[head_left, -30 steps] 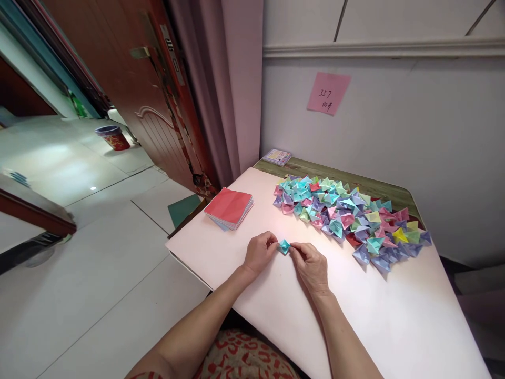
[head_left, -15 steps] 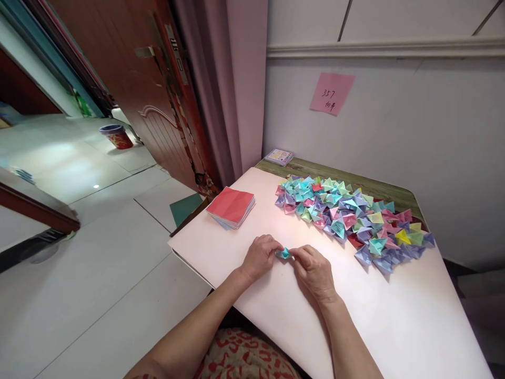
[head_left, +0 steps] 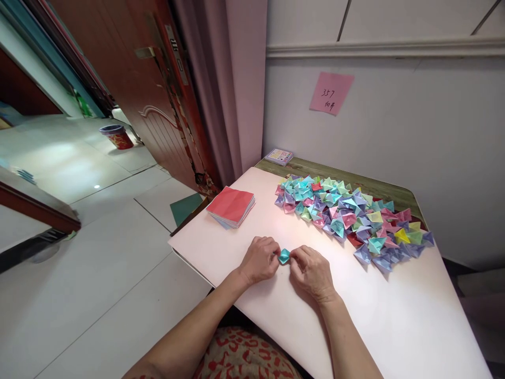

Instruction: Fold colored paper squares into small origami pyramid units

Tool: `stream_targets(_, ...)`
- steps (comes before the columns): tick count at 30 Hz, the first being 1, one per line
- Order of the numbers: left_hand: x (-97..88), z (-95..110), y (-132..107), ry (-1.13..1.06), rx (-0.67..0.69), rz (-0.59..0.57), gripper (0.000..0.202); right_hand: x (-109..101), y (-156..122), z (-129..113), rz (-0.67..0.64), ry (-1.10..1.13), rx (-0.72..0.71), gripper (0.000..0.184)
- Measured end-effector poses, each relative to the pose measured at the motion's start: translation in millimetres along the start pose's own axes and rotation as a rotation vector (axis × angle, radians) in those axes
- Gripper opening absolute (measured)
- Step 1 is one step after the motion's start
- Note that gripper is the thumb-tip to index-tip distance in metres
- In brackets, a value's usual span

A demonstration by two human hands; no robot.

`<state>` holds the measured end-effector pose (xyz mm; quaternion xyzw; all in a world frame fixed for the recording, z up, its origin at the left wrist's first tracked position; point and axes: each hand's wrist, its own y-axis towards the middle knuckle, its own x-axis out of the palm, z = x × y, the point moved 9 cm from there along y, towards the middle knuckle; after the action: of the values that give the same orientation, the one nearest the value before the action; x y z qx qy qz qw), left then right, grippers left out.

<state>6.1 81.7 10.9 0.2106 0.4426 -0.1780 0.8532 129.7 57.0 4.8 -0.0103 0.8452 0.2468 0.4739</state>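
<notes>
A small teal folded paper boat (head_left: 284, 256) is held just above the white tabletop, between my two hands. My left hand (head_left: 261, 259) pinches its left tip, fingers curled in. On the other side my right hand (head_left: 312, 270) pinches the right tip between thumb and forefinger. Several finished-looking paper boats (head_left: 339, 202) in teal, purple, pink, green, yellow and red lie in a wide heap beyond my right hand. Up and left of my left hand sits a stack of square paper sheets (head_left: 232, 205), red on top.
The white board (head_left: 414, 310) covers most of a wood-grain table (head_left: 389, 185). At the back corner lies a small pile of printed cards (head_left: 279, 156). A pink note (head_left: 331, 93) is stuck on the wall. Left are a door (head_left: 150, 95) and a bin (head_left: 116, 137).
The teal boat has opened wider and flatter between my fingertips, showing a diamond outline. Both hands stay almost in place, with a slight turn of the fingers.
</notes>
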Motion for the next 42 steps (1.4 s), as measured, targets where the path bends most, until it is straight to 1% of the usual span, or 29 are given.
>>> stream_targets(2, -1.1, 1, 1, 0.021, -0.02, 0.012, 0.005, -1, 0, 0, 0.026, -0.023, 0.008, 0.017)
stream_targets(5, -1.1, -2, 2, 0.054, -0.078, 0.014, 0.011, 1, -1, 3, 0.059, -0.045, 0.047, 0.022)
stream_targets(7, 0.5, -5, 3, 0.084, -0.132, -0.016, 0.011, 4, -2, 5, 0.057, -0.024, 0.084, 0.019)
stream_targets(10, 2.5, -6, 5, 0.129, -0.214, -0.078, 0.011, 9, -2, 6, 0.035, 0.037, 0.122, 0.009)
stream_targets(13, 2.9, -3, 6, 0.156, -0.255, -0.099, 0.014, 10, -1, 4, 0.038, 0.05, 0.134, 0.013)
stream_targets(16, 5.1, 3, 8, 0.209, -0.261, -0.102, 0.017, 11, -2, 3, 0.055, 0.02, 0.152, 0.017)
stream_targets(20, 11.1, 12, 10, 0.298, -0.252, -0.112, 0.02, 13, -3, 1, 0.095, -0.026, 0.174, 0.015)
stream_targets(24, 18.6, 18, 15, 0.351, -0.223, -0.159, 0.02, 16, -5, 0, 0.104, -0.073, 0.219, 0.016)
stream_targets(29, 23.1, 14, 21, 0.327, -0.237, -0.252, 0.019, 20, -5, -1, 0.077, -0.034, 0.221, 0.018)
stream_targets(31, 21.9, 13, 24, 0.305, -0.223, -0.252, 0.017, 20, -5, 2, 0.078, 0.009, 0.233, 0.019)
stream_targets(35, 19.7, 13, 29, 0.304, -0.151, -0.246, 0.017, 18, -5, 9, 0.111, 0.107, 0.29, 0.019)
stream_targets(39, 22.2, 2, 28, 0.266, -0.138, -0.298, 0.016, 15, -3, 17, 0.138, 0.204, 0.322, 0.02)
stream_targets(42, 23.7, -6, 24, 0.247, -0.141, -0.297, 0.015, 16, -4, 22, 0.131, 0.26, 0.353, 0.022)
